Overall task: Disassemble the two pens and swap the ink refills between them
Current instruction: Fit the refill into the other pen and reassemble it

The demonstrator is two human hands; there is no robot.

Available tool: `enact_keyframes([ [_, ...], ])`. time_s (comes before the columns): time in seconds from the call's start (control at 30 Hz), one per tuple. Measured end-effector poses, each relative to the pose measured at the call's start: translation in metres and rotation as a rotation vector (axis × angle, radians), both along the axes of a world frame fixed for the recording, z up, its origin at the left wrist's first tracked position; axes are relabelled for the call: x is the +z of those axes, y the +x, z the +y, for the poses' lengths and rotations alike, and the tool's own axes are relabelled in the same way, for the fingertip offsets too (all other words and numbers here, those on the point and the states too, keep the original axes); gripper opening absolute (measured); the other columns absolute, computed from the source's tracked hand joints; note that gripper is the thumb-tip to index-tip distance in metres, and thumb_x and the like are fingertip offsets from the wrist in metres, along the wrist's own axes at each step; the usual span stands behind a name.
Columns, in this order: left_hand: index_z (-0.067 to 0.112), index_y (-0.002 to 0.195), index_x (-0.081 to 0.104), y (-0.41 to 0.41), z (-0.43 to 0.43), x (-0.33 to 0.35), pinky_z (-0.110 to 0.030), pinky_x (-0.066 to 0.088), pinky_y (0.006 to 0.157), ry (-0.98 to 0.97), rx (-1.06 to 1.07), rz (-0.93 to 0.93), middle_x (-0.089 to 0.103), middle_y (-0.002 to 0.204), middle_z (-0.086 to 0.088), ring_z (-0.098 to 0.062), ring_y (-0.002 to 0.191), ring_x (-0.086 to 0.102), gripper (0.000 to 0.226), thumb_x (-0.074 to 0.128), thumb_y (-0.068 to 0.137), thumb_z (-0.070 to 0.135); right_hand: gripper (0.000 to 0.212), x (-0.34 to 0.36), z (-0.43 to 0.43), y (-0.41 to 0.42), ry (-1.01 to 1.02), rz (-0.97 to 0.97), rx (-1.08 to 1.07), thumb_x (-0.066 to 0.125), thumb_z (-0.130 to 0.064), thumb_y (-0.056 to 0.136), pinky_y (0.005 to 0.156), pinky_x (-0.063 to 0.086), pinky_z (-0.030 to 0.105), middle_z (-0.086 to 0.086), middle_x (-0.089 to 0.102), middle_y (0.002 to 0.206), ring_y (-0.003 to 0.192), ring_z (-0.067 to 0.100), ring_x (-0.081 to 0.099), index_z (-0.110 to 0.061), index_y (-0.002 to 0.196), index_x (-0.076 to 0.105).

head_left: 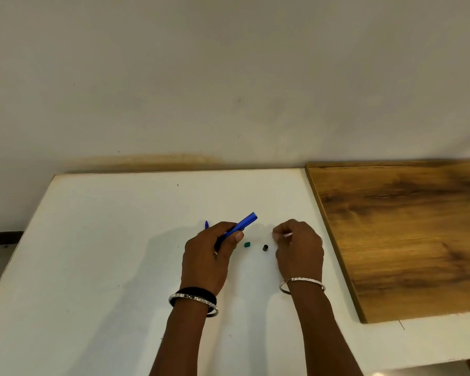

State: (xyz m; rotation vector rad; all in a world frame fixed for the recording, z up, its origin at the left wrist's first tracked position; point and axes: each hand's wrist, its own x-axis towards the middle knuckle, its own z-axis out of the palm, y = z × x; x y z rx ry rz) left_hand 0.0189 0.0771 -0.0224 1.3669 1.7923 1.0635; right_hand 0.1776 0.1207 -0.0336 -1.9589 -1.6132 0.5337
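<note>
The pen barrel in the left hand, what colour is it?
Blue, seen in the head view: pen barrel.

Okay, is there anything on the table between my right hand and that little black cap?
Nothing visible stands in the way. The black cap lies on bare white table just left of your right hand, with open surface between them. The green cap sits on the cap's far side, toward your left hand.

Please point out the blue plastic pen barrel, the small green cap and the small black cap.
blue plastic pen barrel [245, 221], head view, mid-barrel above the left hand [209, 253]
small green cap [247, 244], head view, its middle
small black cap [265, 248], head view, its middle
</note>
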Motion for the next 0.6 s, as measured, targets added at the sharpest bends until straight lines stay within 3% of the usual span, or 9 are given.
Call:
enact_keyframes([
  [0.07, 0.030, 0.106, 0.069, -0.001, 0.000, 0.000, -0.006, 0.041, 0.065, -0.001, 0.005, -0.003, 0.070, 0.080, 0.010, -0.005, 0.078, 0.063, 0.026, 0.059, 0.086, 0.043, 0.009, 0.007, 0.001, 0.003, 0.077, 0.328, -0.114, 0.071, -0.007, 0.084, 0.072, 0.048, 0.011, 0.005, 0.073, 0.090, 0.078, 0.012, 0.066, -0.014, 0.089, 0.070],
  [0.13, 0.030, 0.105, 0.069, -0.002, 0.000, 0.000, -0.007, 0.040, 0.066, -0.005, 0.011, 0.002, 0.070, 0.082, 0.011, -0.004, 0.078, 0.063, 0.024, 0.060, 0.086, 0.042, 0.010, 0.016, 0.001, 0.004, 0.061, 0.716, -0.126, 0.070, -0.003, 0.084, 0.067, 0.058, 0.021, 0.007, 0.074, 0.085, 0.075, 0.021, 0.072, -0.013, 0.088, 0.070],
  [0.23, 0.030, 0.106, 0.069, 0.000, 0.001, -0.001, -0.007, 0.038, 0.066, -0.018, 0.008, 0.021, 0.068, 0.083, 0.013, -0.003, 0.078, 0.061, 0.025, 0.060, 0.086, 0.042, 0.013, 0.026, 0.001, -0.002, 0.027, 0.973, -0.028, 0.070, -0.001, 0.083, 0.067, 0.060, 0.026, 0.009, 0.076, 0.083, 0.077, 0.024, 0.073, -0.011, 0.091, 0.072],
  [0.4, 0.030, 0.107, 0.069, -0.001, 0.001, -0.003, -0.007, 0.037, 0.066, -0.027, 0.005, 0.055, 0.067, 0.086, 0.013, -0.001, 0.077, 0.059, 0.026, 0.060, 0.085, 0.042, 0.018, 0.028, 0.000, -0.008, 0.021, 0.926, 0.153, 0.071, -0.006, 0.083, 0.073, 0.060, 0.030, 0.001, 0.077, 0.089, 0.083, 0.021, 0.073, -0.021, 0.091, 0.076],
  [0.5, 0.030, 0.106, 0.069, -0.001, 0.001, -0.004, -0.008, 0.036, 0.065, -0.022, 0.021, 0.064, 0.067, 0.085, 0.012, -0.001, 0.076, 0.058, 0.025, 0.060, 0.086, 0.042, 0.016, 0.026, 0.000, -0.006, 0.010, 0.841, 0.177, 0.072, -0.009, 0.083, 0.079, 0.060, 0.038, 0.000, 0.077, 0.091, 0.082, 0.020, 0.073, -0.021, 0.092, 0.077],
  [0.6, 0.030, 0.105, 0.070, 0.000, 0.001, -0.004, -0.009, 0.038, 0.065, -0.019, 0.024, 0.071, 0.066, 0.084, 0.014, -0.001, 0.076, 0.058, 0.023, 0.061, 0.086, 0.041, 0.016, 0.027, -0.001, -0.005, 0.001, 0.824, 0.169, 0.072, -0.008, 0.083, 0.079, 0.060, 0.035, -0.001, 0.077, 0.090, 0.081, 0.018, 0.073, -0.019, 0.093, 0.077],
])
